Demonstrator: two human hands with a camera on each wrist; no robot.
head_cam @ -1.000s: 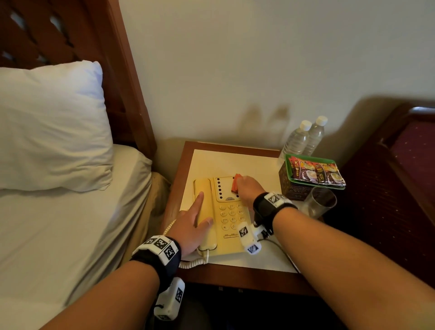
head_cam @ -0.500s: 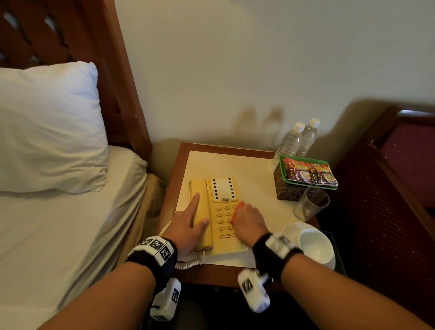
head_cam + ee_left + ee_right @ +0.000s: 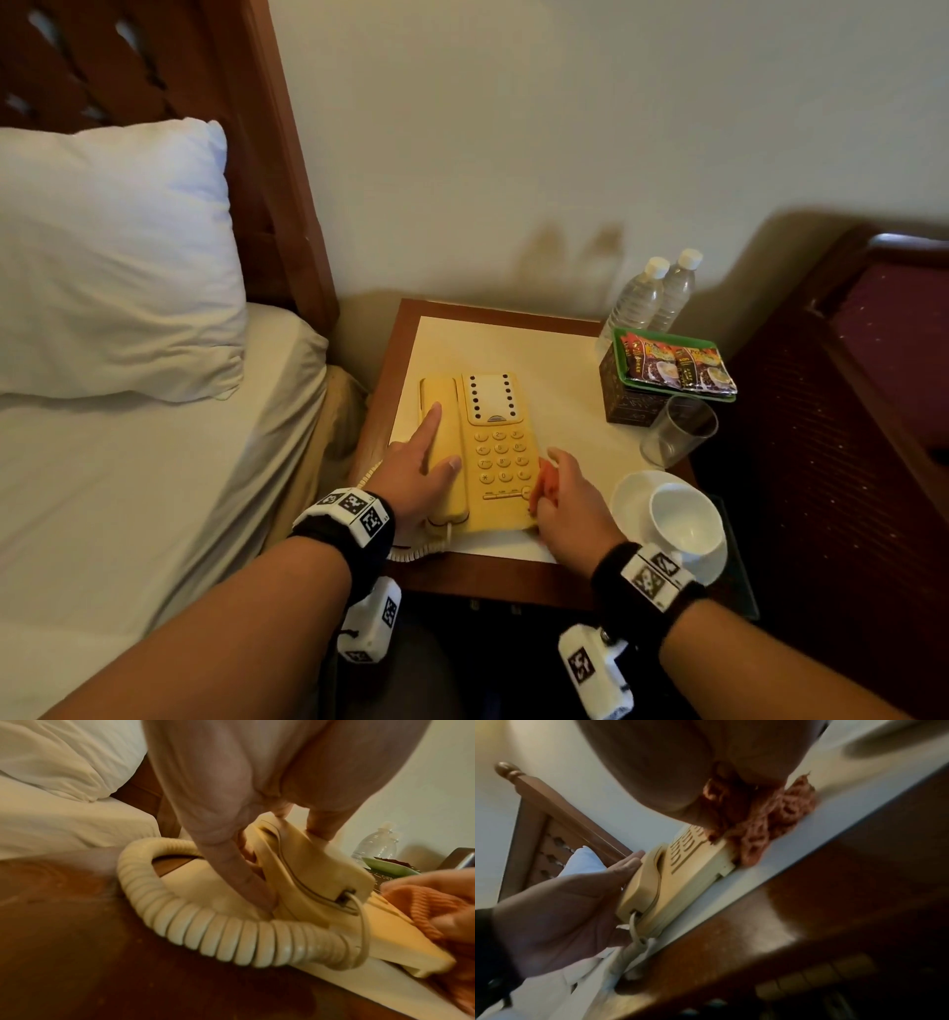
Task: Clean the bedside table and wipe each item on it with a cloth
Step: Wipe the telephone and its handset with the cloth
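Yellowed plastic telephone (image 3: 485,452), light and apt to slide, on our bedside table (image 3: 513,578): we steady its handset (image 3: 442,411) under flat left hand (image 3: 418,480) while right hand (image 3: 567,506) clutches the soft orange cloth (image 3: 545,480) at its near corner.

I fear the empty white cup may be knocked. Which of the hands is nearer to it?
Right. The right hand wipes the yellow telephone's side facing the white cup; the left hand lies beyond, on the handset.
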